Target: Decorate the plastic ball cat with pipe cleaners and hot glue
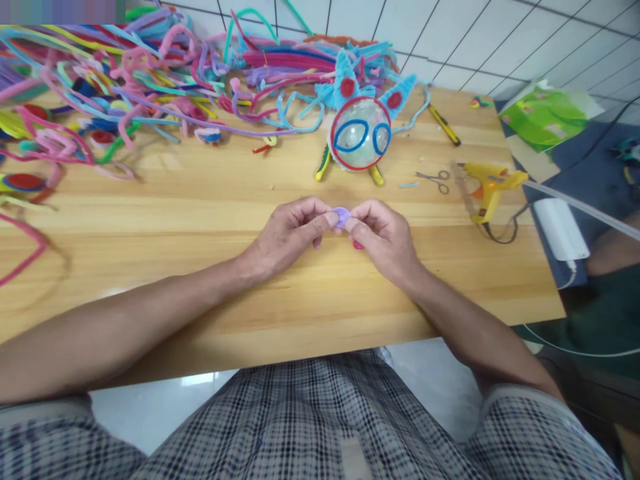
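Observation:
Between the fingertips of both hands is a small purple coil (342,217), which looks like wound pipe cleaner. My left hand (300,230) pinches its left side with thumb and forefinger. On the right side, my right hand (383,237) grips it the same way. A small red-pink piece (358,245) shows just under the right fingers; whether it lies on the table or is held I cannot tell. Beyond the hands stands a clear round ball (361,152) with a red rim, blue loops and fuzzy blue ears (345,77) with red centres.
Many coloured pipe cleaners (150,87) pile along the back left. Pliers with yellow-green handles (324,163) lie partly under the ball. To the right are a yellow utility knife (445,127), small scissors (437,180) and a yellow glue gun (493,190) with its cord. A green packet (550,117) sits beyond.

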Demonstrator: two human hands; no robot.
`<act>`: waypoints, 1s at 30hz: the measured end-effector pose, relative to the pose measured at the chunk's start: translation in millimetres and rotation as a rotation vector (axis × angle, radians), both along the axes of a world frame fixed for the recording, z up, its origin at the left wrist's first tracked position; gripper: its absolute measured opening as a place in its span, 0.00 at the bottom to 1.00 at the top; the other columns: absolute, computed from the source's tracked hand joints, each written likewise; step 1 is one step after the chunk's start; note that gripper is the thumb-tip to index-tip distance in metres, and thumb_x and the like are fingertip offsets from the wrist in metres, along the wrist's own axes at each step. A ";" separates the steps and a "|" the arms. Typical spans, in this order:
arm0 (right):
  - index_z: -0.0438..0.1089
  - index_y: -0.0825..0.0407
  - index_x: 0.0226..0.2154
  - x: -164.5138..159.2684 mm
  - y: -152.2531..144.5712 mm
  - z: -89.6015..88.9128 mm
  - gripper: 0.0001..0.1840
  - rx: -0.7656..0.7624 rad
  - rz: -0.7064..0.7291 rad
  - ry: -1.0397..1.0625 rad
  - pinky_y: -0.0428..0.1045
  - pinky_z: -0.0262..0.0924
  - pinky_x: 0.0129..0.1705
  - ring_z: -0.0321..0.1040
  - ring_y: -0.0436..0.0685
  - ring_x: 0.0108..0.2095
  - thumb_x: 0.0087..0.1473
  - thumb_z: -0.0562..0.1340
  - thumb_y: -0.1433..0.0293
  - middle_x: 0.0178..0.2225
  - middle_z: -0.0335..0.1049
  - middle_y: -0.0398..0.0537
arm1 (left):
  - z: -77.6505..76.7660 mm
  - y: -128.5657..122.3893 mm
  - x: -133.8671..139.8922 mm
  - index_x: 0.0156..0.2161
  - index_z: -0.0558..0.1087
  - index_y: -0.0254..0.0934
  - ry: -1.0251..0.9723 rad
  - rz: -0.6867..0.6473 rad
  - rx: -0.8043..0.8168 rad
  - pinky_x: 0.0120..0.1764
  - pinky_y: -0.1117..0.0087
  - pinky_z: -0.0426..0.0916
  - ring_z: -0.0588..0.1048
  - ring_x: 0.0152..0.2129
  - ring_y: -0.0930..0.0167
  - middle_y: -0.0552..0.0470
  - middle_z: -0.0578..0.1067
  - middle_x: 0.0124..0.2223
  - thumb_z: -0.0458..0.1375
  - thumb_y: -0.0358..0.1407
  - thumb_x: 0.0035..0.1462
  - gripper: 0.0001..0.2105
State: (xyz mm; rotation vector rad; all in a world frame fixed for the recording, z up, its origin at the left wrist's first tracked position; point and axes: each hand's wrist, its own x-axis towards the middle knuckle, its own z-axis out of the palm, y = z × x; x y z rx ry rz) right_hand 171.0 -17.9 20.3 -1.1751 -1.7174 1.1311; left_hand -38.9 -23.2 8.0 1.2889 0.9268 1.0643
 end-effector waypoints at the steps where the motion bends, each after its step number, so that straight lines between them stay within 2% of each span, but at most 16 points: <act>1: 0.70 0.46 0.31 -0.3 -0.1 0.8 0.23 0.008 -0.010 -0.015 0.50 0.59 0.32 0.65 0.53 0.30 0.64 0.72 0.47 0.27 0.71 0.40 | 0.2 -0.1 -0.9 0.38 0.81 0.38 0.017 0.011 0.018 0.28 0.72 0.67 0.71 0.24 0.74 0.51 0.83 0.34 0.72 0.61 0.62 0.25; 4: 0.69 0.46 0.29 -0.6 -0.7 2.6 0.18 0.060 -0.022 -0.066 0.50 0.58 0.32 0.64 0.53 0.29 0.63 0.71 0.55 0.26 0.69 0.39 | 1.3 -0.5 -2.9 0.39 0.82 0.38 0.056 0.033 0.060 0.31 0.72 0.67 0.73 0.27 0.73 0.52 0.82 0.33 0.73 0.59 0.63 0.24; 8: 0.68 0.46 0.28 0.2 -1.0 4.2 0.13 0.135 -0.009 -0.115 0.51 0.58 0.33 0.63 0.52 0.28 0.60 0.69 0.63 0.27 0.71 0.40 | 3.2 -1.9 -3.0 0.37 0.82 0.38 0.088 -0.007 0.056 0.34 0.71 0.69 0.75 0.31 0.71 0.52 0.81 0.33 0.72 0.60 0.63 0.25; 14: 0.68 0.46 0.27 3.7 -0.3 6.1 0.13 0.195 0.035 -0.172 0.52 0.61 0.36 0.64 0.54 0.29 0.60 0.69 0.63 0.27 0.73 0.41 | 3.5 -3.0 -3.2 0.35 0.81 0.38 0.096 -0.055 0.058 0.36 0.71 0.70 0.77 0.32 0.70 0.51 0.81 0.32 0.71 0.62 0.64 0.26; 22: 0.70 0.46 0.28 5.9 -0.5 5.1 0.09 0.129 0.093 -0.108 0.51 0.58 0.34 0.64 0.53 0.29 0.59 0.67 0.65 0.27 0.73 0.40 | 5.4 -3.6 -6.6 0.37 0.82 0.38 0.104 -0.082 0.133 0.39 0.70 0.72 0.79 0.35 0.69 0.50 0.83 0.35 0.70 0.59 0.67 0.24; 27: 0.68 0.46 0.28 6.1 -1.0 4.9 0.10 0.219 0.064 -0.166 0.52 0.60 0.36 0.65 0.54 0.30 0.60 0.67 0.67 0.27 0.73 0.41 | 6.4 -3.2 -6.9 0.36 0.82 0.39 0.135 -0.076 0.116 0.38 0.70 0.72 0.79 0.34 0.68 0.51 0.82 0.32 0.71 0.58 0.66 0.23; 30: 0.68 0.45 0.28 6.2 -1.2 5.5 0.11 0.217 0.070 -0.182 0.52 0.61 0.37 0.65 0.54 0.30 0.61 0.67 0.65 0.28 0.73 0.42 | 7.7 -4.0 -7.1 0.36 0.82 0.38 0.140 -0.087 0.111 0.37 0.70 0.71 0.78 0.33 0.69 0.51 0.81 0.32 0.71 0.57 0.67 0.22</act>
